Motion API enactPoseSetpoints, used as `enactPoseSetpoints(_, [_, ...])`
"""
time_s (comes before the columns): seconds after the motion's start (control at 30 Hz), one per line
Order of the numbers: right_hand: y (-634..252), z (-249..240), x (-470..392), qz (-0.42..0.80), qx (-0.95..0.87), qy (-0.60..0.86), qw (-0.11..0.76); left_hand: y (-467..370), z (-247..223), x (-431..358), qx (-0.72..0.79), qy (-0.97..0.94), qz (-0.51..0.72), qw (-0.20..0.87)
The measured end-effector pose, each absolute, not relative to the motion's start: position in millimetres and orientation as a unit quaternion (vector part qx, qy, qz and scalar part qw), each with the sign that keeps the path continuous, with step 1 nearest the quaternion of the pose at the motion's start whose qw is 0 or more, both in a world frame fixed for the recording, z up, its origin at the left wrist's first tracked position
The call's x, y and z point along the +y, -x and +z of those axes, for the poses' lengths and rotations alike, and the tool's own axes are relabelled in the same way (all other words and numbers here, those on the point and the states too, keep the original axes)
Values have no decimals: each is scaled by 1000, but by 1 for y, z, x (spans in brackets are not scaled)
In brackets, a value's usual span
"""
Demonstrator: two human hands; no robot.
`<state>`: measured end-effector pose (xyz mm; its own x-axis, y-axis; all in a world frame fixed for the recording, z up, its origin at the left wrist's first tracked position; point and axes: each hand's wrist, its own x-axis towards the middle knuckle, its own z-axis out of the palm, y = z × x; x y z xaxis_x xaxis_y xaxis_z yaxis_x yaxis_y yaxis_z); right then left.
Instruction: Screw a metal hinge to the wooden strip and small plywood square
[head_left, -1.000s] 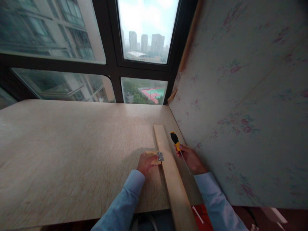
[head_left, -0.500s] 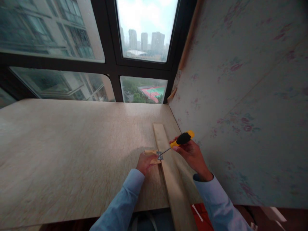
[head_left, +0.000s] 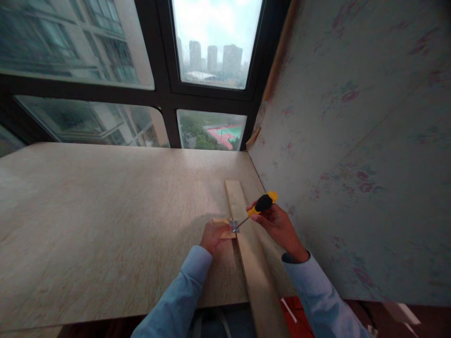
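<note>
Yellow-and-black handled, the screwdriver is gripped by the right hand in the head view, the only one available. Its shaft slants down and leftward, tip at the metal hinge; whether the tip sits in a screw head is too small to tell. Fingers wrap the handle near its shaft end, a hold that probably favours aim over force. The left hand is clamped on a small wooden piece, thumb and fingers laid along it close to the hinge. Presumably this keeps the piece butted to the long board so that the joint does not shift under the tool. Hinge location: across the seam between piece and board, one leaf on each, by appearance. Hands are apart from each other, one either side of the seam, which leaves the hinge in plain sight. Board lies on the pale counter, its near end projecting past the front edge; the counter likely serves as backing for downward pressure. Right forearm comes in between board and flowered wall, where room looks limited.
</note>
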<state>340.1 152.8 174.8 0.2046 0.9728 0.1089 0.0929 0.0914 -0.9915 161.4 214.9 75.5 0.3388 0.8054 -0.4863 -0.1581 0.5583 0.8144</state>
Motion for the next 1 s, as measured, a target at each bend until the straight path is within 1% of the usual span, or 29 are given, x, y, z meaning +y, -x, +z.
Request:
enactPoseSetpoints(0.2, [-341, 174, 152, 387, -508, 546, 542, -162, 77, 215, 482, -345, 315, 741])
enactPoseSetpoints(0.53, [-337, 187, 139, 379, -601, 522, 472, -160, 75, 214, 458, -341, 327, 753])
enactPoseSetpoints(0.83, [-337, 188, 145, 380, -664, 485, 423, -161, 75, 214, 461, -333, 332, 752])
enactPoseSetpoints(1.0, [-338, 184, 151, 411, -652, 467, 434, -161, 72, 216, 455, -346, 337, 748])
